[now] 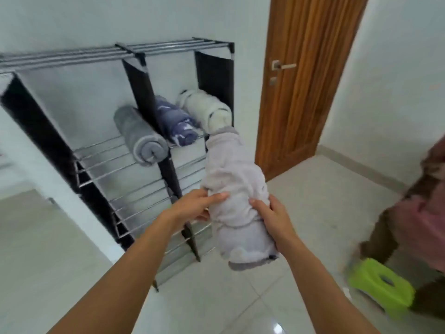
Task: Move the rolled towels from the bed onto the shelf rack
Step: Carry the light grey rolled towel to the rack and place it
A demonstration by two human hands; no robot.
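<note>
Pale lilac terry, the rolled towel (237, 198) is held out in front of the shelf rack (134, 150), its long axis running from about 5 o'clock at the near end up toward 11 o'clock, where the far tip sits touching or just beside the cream towel (204, 108) already on the upper tier. Both grips are holding it low on the roll: the left hand (196, 204) curls around its 9 o'clock flank, the right hand (269, 215) around its 3 o'clock flank, so most of the length leads ahead of the hands, toward the rack. The grey towel (140, 135) and blue patterned towel (175, 121) lie on the same tier, at 9 o'clock of the cream one. I judge the open rungs below, nearer the left hand, to be the likelier landing place, needing the roll swung level first.
</note>
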